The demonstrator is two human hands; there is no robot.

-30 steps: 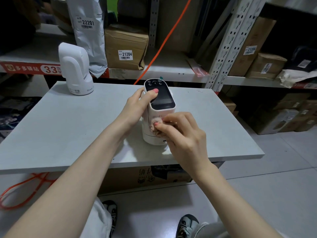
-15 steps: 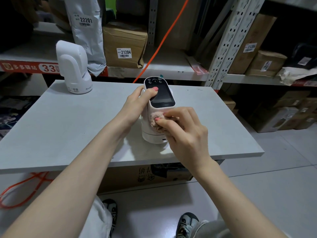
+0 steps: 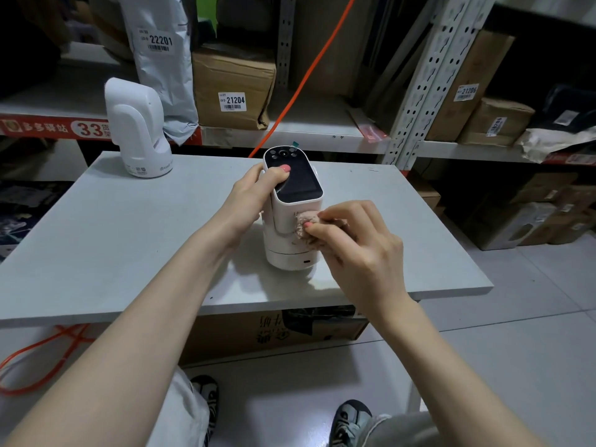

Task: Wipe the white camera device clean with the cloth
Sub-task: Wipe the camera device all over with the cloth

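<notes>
A white camera device [image 3: 285,217] with a black glossy face stands upright on the grey table [image 3: 113,240], near its middle. My left hand [image 3: 254,195] grips the device's head from the left, thumb on the black face. My right hand [image 3: 358,246] pinches a small pinkish-beige cloth [image 3: 304,222] and presses it against the white body just under the black face, on the right side. Most of the cloth is hidden under my fingers.
A second white camera device [image 3: 138,130] stands at the table's far left corner. Metal shelving behind holds cardboard boxes [image 3: 233,88] and a grey mailing bag [image 3: 161,59]. An orange cable [image 3: 306,72] runs down behind the table. A cardboard box [image 3: 274,330] sits under the table.
My right hand with the cloth has moved up the device's body and a little to the right. My left hand keeps its hold on the head.
</notes>
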